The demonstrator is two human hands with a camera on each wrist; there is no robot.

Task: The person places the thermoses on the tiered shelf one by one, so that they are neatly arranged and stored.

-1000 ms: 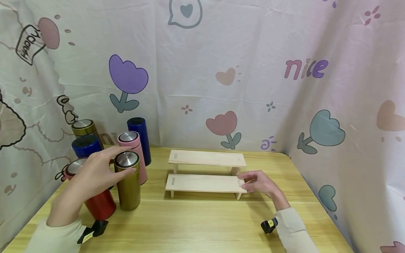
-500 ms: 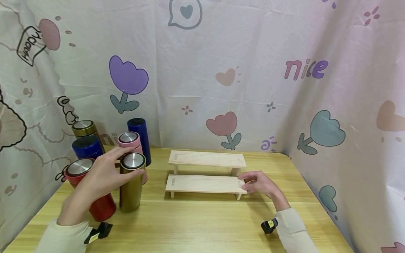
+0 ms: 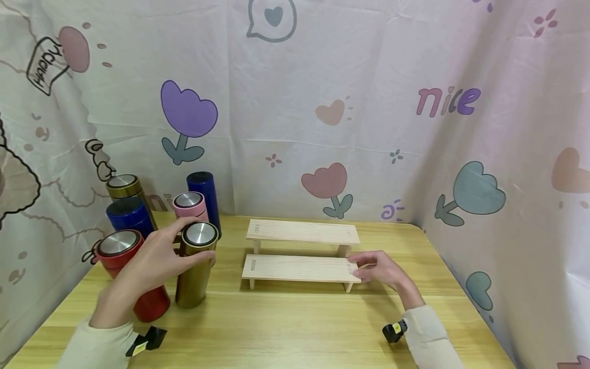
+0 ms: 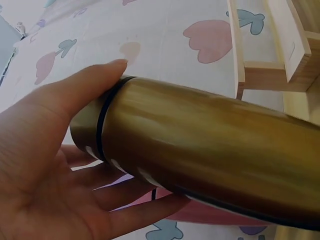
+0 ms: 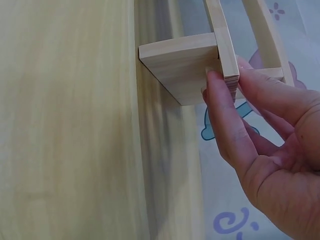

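Observation:
My left hand (image 3: 156, 261) grips a gold thermos bottle (image 3: 192, 279) near its steel-topped lid, thumb on the near side. The bottle leans a little to the right, its base close over the table. In the left wrist view the gold body (image 4: 210, 145) shows a dark ring below the lid, with fingers under it. At the right, my right hand (image 3: 380, 269) pinches the end of the lower board (image 3: 295, 268) of a two-step wooden stand. The right wrist view has the thumb and fingers on either side of that board's end (image 5: 227, 55).
Left of the gold bottle stands a red bottle (image 3: 154, 303) with a cord loop. Behind are a blue bottle (image 3: 131, 215), another gold one (image 3: 123, 188), a pink one (image 3: 190, 205) and a tall blue one (image 3: 205, 200). A printed curtain (image 3: 276, 102) borders the wooden table (image 3: 286, 328).
My left hand has moved slightly right with the gold bottle, which has gone from upright to leaning right and now covers more of the pink bottle. The right hand stays on the stand.

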